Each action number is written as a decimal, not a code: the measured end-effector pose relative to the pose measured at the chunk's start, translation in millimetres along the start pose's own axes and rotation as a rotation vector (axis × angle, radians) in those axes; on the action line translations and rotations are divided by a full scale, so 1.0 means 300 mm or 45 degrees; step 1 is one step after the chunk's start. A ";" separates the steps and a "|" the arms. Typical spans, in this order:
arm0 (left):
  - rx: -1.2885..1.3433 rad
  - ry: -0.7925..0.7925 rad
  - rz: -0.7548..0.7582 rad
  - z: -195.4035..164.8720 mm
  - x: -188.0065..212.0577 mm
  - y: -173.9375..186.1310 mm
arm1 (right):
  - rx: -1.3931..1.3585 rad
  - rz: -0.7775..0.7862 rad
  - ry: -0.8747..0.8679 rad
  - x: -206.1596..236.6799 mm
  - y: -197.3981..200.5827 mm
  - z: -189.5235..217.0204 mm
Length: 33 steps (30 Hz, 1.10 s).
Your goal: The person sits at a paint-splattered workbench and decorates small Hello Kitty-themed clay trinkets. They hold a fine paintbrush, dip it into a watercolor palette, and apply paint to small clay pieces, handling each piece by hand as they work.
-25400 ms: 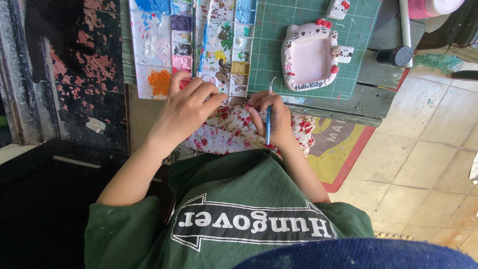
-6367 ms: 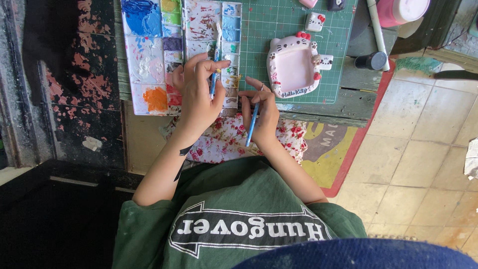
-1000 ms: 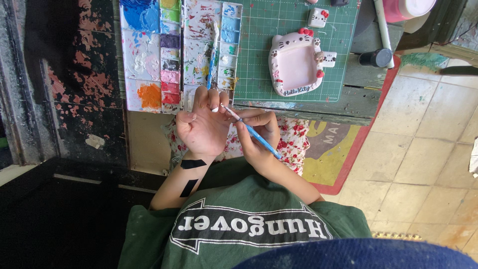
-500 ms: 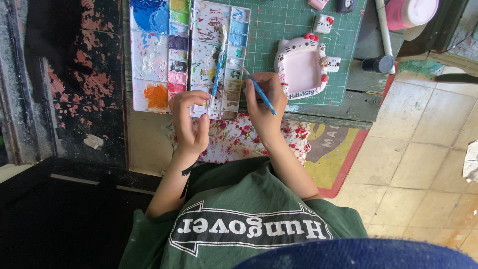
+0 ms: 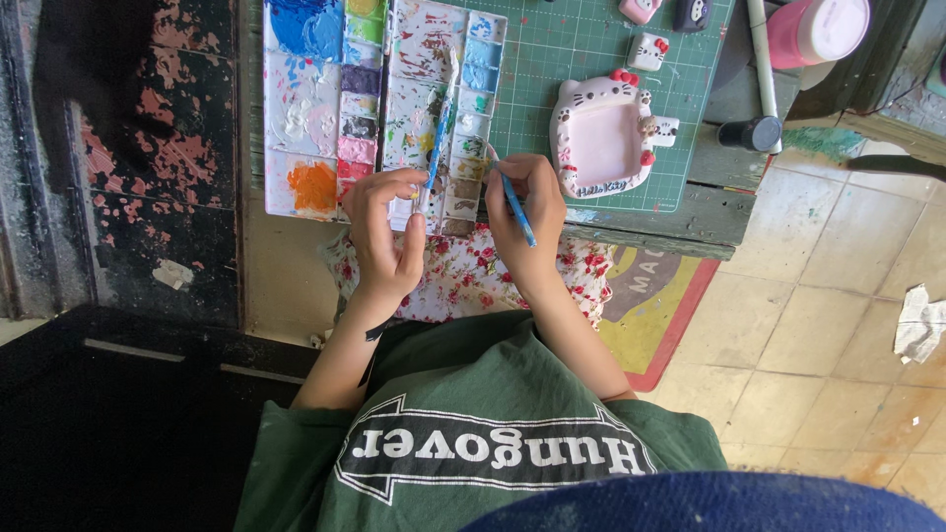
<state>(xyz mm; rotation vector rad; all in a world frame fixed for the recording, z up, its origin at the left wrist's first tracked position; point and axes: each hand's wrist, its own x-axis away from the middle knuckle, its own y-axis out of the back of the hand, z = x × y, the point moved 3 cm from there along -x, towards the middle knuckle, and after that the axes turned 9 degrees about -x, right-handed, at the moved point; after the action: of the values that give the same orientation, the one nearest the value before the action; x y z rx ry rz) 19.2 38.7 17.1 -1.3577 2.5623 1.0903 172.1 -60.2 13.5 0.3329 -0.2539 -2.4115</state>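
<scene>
Gripping a blue brush (image 5: 516, 205), the right hand (image 5: 522, 212) dips at the paint tray (image 5: 296, 118); the left hand (image 5: 386, 232) pinches its edge. Paint could drip onto the floral cloth (image 5: 463, 281).

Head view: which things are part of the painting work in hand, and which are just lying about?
In use:
- left hand on a blue brush lying over the paint palette
- right hand holding a blue-handled brush
- pink cat-shaped tray on the green cutting mat

Lying about:
- pink cup
- small cat-face piece
- crumpled paper on the floor
</scene>
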 end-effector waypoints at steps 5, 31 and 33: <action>-0.024 -0.005 0.012 -0.002 -0.004 -0.001 | -0.155 -0.004 -0.022 0.013 0.002 -0.014; 1.032 0.727 0.224 0.209 0.431 0.184 | 0.399 0.960 0.336 0.422 -0.058 -0.132; 1.042 0.696 0.240 0.197 0.434 0.172 | 0.354 0.958 0.205 0.433 -0.057 -0.136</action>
<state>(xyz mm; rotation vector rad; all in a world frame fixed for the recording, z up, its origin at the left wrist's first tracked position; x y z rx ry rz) -115.2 1.0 -43.0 -1.2826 2.9639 -0.4193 78.7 -136.3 -51.7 0.4562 -0.5354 -1.6015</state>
